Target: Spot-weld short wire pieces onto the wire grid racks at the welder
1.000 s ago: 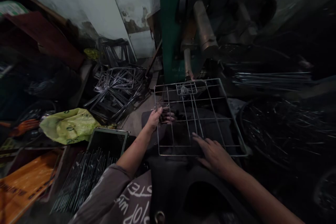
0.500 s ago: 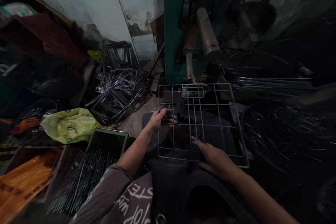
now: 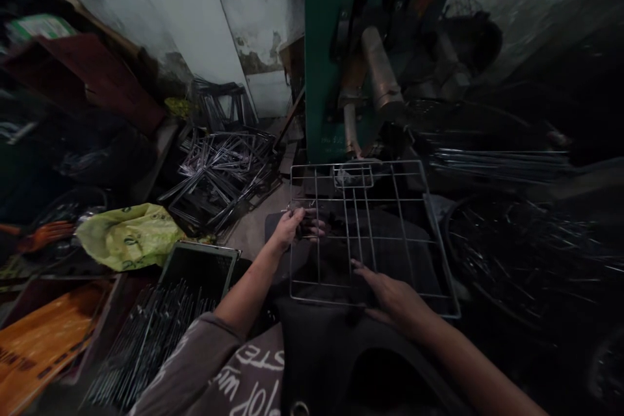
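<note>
A rectangular wire rack [image 3: 333, 238] with crossing rods lies in front of me, its far edge by the machine's lower copper-coloured electrode. A small rectangular wire frame [image 3: 373, 177] sits at its far side, beside that electrode. My left hand [image 3: 292, 227] grips the rack's left edge, thumb on top and fingers showing beneath the wires. Low on the rack, my right hand [image 3: 394, 292] holds the near edge, its index finger reaching over the rods and its thumb close to the near wire. Part of the right hand's grip is in shadow.
A green machine [image 3: 324, 78] with thick cylindrical arms [image 3: 383, 71] stands ahead. Tangled wire frames [image 3: 219, 162] lie on the left floor, near a yellow bag [image 3: 129, 234] and a bin of metal rods [image 3: 146, 338]. Another person's gloved hand [image 3: 51, 232] shows at far left.
The rack and both hands sit slightly lower and farther left in view. Much of the background has shifted down as well. Both hands keep the same hold.
</note>
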A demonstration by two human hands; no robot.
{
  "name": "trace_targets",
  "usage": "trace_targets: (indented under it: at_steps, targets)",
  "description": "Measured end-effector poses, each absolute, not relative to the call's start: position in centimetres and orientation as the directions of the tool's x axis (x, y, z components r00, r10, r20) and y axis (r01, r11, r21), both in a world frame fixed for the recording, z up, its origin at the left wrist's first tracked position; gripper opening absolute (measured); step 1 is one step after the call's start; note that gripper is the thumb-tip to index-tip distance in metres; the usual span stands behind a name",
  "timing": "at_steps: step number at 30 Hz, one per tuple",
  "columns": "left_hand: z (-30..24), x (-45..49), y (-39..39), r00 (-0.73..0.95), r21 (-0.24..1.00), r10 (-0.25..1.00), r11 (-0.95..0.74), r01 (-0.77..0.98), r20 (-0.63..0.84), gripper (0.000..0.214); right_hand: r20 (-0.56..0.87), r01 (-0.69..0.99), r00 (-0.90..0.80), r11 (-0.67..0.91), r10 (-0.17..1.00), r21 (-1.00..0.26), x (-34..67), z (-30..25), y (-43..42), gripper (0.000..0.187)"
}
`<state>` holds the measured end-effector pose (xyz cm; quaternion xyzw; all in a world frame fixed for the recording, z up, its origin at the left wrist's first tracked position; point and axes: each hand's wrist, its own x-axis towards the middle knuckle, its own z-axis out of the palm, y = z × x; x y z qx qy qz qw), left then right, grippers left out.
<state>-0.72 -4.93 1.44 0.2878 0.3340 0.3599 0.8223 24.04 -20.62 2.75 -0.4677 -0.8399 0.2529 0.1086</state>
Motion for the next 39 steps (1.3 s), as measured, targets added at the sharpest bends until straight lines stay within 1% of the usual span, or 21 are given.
trace_targets:
  at_steps: [5,11,15,18,24,32,39]
  targets:
    - [1.4,-1.0,-4.3,0.515,0.715,0.783,0.577,-0.395,-0.348,0.045,-0.086,0.737,-0.538,0.418,0.839,-0.532,23.6,2.3,-19.9,0.070]
    - [2.1,-1.3,-3.5,0.525,0.727,0.780,0.573,-0.379,-0.341,0.044,-0.001,0.714,-0.532,0.448,0.847,-0.538,23.0,2.2,-19.8,0.071]
    - [2.5,-0.9,-2.7,0.563,0.728,0.752,0.592,-0.346,-0.344,0.043,0.010,0.724,-0.522,0.449,0.853,-0.524,23.1,2.4,-19.5,0.070]
    - [2.8,-0.4,-1.8,0.573,0.742,0.756,0.574,-0.346,-0.318,0.045,0.024,0.738,-0.508,0.450,0.861,-0.503,23.4,2.4,-18.9,0.069]
    - [3.2,0.9,0.2,0.582,0.746,0.761,0.559,-0.363,-0.287,0.042,-0.027,0.786,-0.474,0.409,0.880,-0.464,24.2,2.7,-17.0,0.072]
    - [3.1,1.9,1.7,0.556,0.754,0.783,0.537,-0.380,-0.278,0.041,-0.104,0.830,-0.438,0.358,0.893,-0.428,25.2,3.6,-14.9,0.067]
    - [2.6,2.2,2.1,0.560,0.749,0.783,0.538,-0.388,-0.272,0.041,-0.105,0.829,-0.445,0.366,0.889,-0.423,25.5,3.8,-14.4,0.069]
